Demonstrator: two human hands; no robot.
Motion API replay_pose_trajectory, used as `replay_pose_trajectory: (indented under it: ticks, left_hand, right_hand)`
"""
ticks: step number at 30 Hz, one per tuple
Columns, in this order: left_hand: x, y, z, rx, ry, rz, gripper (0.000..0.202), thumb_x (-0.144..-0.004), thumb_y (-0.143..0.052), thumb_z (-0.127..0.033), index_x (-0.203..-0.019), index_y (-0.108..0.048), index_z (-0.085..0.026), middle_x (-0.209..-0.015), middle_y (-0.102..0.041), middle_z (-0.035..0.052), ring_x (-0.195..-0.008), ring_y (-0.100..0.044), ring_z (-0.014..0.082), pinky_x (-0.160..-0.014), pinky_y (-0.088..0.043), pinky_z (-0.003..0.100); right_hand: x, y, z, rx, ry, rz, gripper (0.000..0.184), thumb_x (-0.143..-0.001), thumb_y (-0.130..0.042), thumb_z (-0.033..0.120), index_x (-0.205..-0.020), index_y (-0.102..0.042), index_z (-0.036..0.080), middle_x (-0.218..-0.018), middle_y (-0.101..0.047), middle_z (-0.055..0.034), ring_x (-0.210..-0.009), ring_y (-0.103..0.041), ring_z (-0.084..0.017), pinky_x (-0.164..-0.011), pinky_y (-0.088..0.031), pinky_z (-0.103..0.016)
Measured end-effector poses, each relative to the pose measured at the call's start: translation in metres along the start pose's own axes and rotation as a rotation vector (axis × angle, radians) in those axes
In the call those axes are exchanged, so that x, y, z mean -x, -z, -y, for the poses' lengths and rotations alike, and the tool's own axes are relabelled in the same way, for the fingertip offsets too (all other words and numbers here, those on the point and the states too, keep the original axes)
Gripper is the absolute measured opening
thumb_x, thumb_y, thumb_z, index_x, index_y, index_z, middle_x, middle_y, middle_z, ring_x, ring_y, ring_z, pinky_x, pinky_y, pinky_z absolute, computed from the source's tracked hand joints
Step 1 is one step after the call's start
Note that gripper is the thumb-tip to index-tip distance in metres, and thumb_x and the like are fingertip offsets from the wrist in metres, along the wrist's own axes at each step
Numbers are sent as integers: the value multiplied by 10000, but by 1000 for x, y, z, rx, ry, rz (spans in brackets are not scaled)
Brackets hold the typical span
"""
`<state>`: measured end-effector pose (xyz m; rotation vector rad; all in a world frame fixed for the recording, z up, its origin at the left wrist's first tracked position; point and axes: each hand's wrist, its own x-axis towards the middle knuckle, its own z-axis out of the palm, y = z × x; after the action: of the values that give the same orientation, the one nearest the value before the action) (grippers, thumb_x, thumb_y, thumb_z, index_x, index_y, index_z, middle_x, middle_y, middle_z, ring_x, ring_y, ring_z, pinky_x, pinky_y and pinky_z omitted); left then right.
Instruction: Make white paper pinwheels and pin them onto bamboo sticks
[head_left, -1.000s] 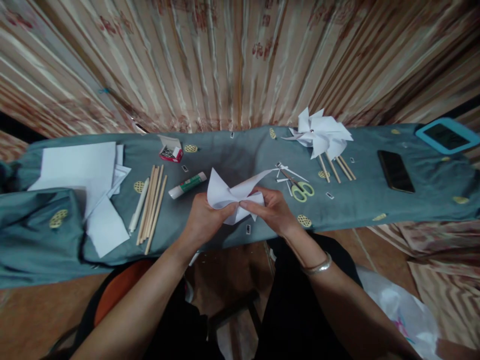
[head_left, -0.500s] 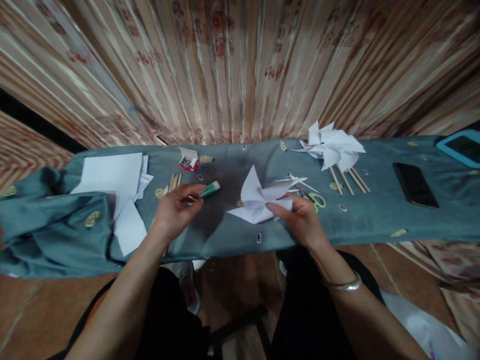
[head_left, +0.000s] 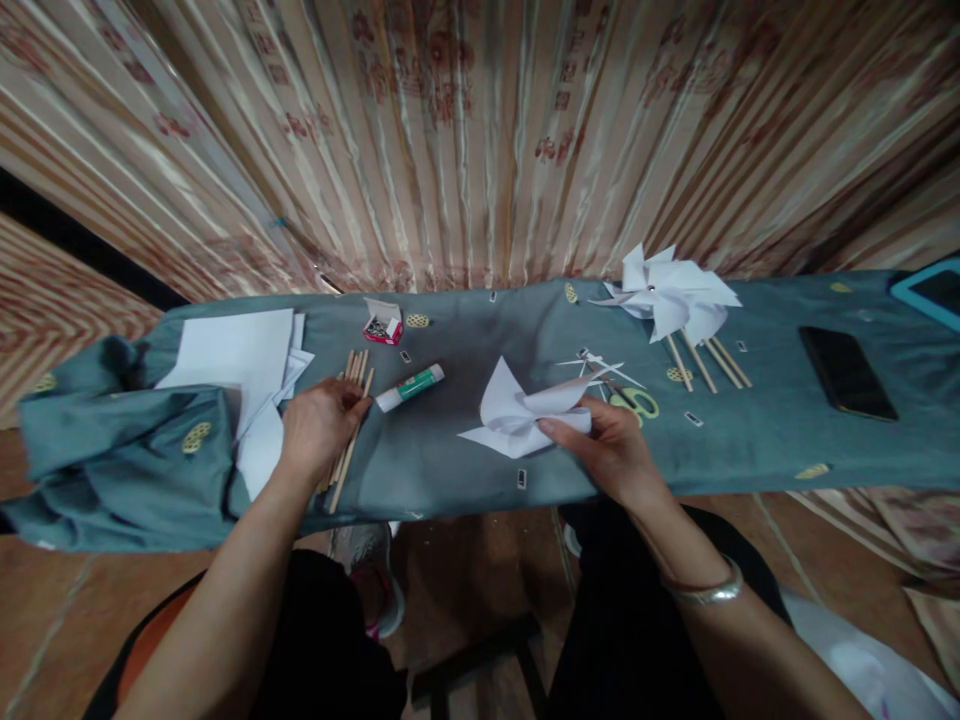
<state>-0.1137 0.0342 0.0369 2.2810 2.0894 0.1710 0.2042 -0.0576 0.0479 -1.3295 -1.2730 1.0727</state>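
Observation:
My right hand [head_left: 604, 440] pinches a white folded-paper pinwheel [head_left: 506, 420] near its centre, the thumb on top. My left hand [head_left: 326, 420] is over a row of thin wooden sticks [head_left: 356, 365], its fingers closed on the rightmost stick [head_left: 346, 468], which slants apart from the rest. Between the hands, closer to the left one, a green and white glue stick [head_left: 410, 388] lies on the cloth. Behind it stands an open red box [head_left: 383, 322] of small metal pins. Beyond my right hand are scissors with light green handles [head_left: 636, 402] and narrow paper strips [head_left: 600, 365].
Finished paper pinwheels on sticks [head_left: 679, 290] lie at the back right. White paper sheets [head_left: 232, 345] are stacked at the left beside bunched cloth [head_left: 127, 430]. A black phone [head_left: 847, 372] and a blue-edged device [head_left: 930, 300] rest at the right. A pleated curtain [head_left: 465, 140] hangs behind.
My left hand has let go of the glue stick, leaving it on the cloth, and moved left onto the wooden sticks. My right hand still holds the pinwheel, now slightly lower.

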Motion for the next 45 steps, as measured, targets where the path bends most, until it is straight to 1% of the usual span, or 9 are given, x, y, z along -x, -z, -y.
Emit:
replay_pose_trajectory:
  ticks: [16,19,23,26,28,31,35,39,45]
  left_hand:
    - [-7,-2,-7,47,52,36,314,-820,-497,-326,-976,-736,-194,-989,-752,128,-926,-688,330,-768,-494,376]
    - [-7,3,-4,289,114,-45,310,-784,-553,-314,-974,-738,-154,-930,-750,122,-876,-688,305,-767,-496,363]
    - [-3,25,0,521,140,-130,356,-784,-589,-328,-1048,-715,-126,-945,-732,72,-785,-660,213,-734,-506,307]
    - [7,41,-13,893,175,-334,278,-721,-708,-342,-934,-725,-164,-872,-721,10,-774,-635,168,-767,-510,290]
    - [16,44,-31,1087,109,-304,274,-705,-740,-367,-893,-723,-168,-854,-725,19,-784,-654,177,-791,-523,313]
    - [30,42,-66,1281,15,25,259,-712,-738,-373,-889,-724,-184,-741,-703,21,-635,-640,161,-668,-540,304]
    - [45,40,-103,1318,-182,230,130,-736,-728,-300,-814,-766,-204,-773,-681,38,-690,-630,155,-639,-522,259]
    - [52,38,-115,1342,-290,347,100,-776,-699,-234,-824,-787,-229,-810,-692,49,-762,-625,156,-699,-504,249]
    - [55,35,-119,1325,-232,443,124,-791,-688,-294,-820,-796,-242,-797,-695,58,-742,-618,173,-671,-495,268]
  right_hand:
    - [4,-1,3,52,36,24,188,-784,-706,347,-872,-734,183,-775,-735,-34,-703,-657,-184,-625,-505,-289]
    - [7,-2,8,102,63,14,161,-786,-700,326,-863,-735,189,-788,-741,-30,-691,-654,-179,-612,-504,-277]
    - [13,-2,15,226,158,15,72,-796,-678,262,-834,-719,215,-727,-707,3,-629,-623,-145,-563,-474,-244]
    - [18,-4,18,335,319,41,75,-845,-621,228,-811,-687,222,-760,-699,0,-675,-630,-143,-609,-484,-257]
    - [21,-8,20,406,457,67,93,-881,-579,221,-858,-669,217,-834,-714,-20,-778,-654,-163,-693,-507,-292]
    - [26,-16,24,484,641,90,111,-908,-530,172,-934,-634,202,-921,-723,-42,-877,-659,-174,-782,-512,-330]
    - [34,-20,26,555,745,49,126,-910,-532,141,-981,-603,217,-986,-720,-45,-933,-649,-178,-828,-502,-352]
    - [39,-13,25,581,748,-11,169,-913,-557,214,-1072,-602,254,-1068,-709,-49,-1016,-643,-220,-877,-496,-402]
    - [43,-6,27,571,707,-94,181,-914,-543,236,-1075,-618,269,-1015,-713,-45,-955,-658,-229,-850,-507,-400]
